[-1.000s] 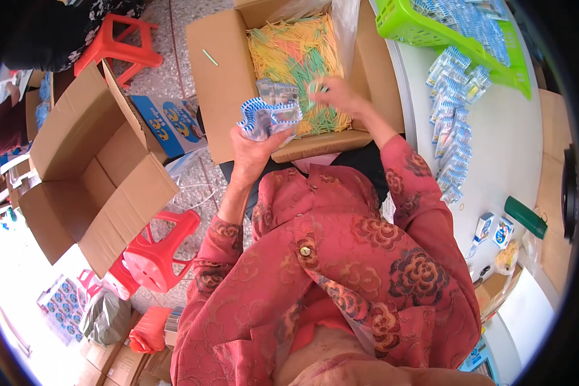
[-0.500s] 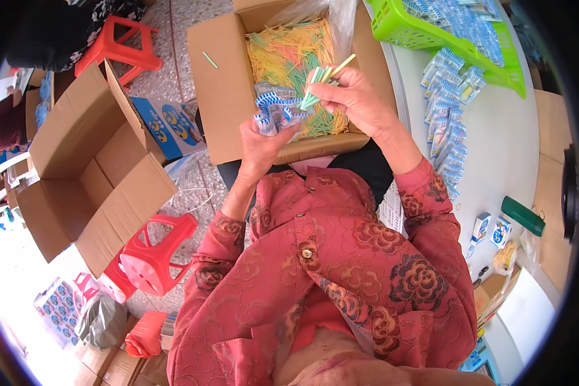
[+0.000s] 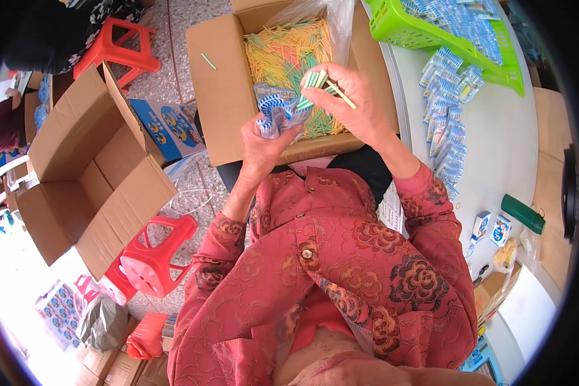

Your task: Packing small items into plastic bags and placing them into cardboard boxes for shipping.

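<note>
Sticks (image 3: pixel 286 55): yellow, green and orange, mixed. Cardboard box (image 3: pixel 222 96): plain brown. Small packets (image 3: pixel 278 110): clear with blue-and-white stripes. Basket (image 3: pixel 431 40): bright lime green. Packets on the counter (image 3: pixel 447 132): blue and white. Counter (image 3: pixel 502 161): white. Blouse (image 3: pixel 341 283): red-pink with a dark rose pattern. Stools (image 3: pixel 151 257): red. Bottle (image 3: pixel 522 213): dark green. Flat carton on the floor (image 3: pixel 167 128): blue with yellow print.

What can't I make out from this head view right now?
- How many sticks the right hand pinches: too small, fingers cover them.
- Stack of clear packets in the left hand: count blurred.
- Green basket: contents cut off by the top edge.
</note>
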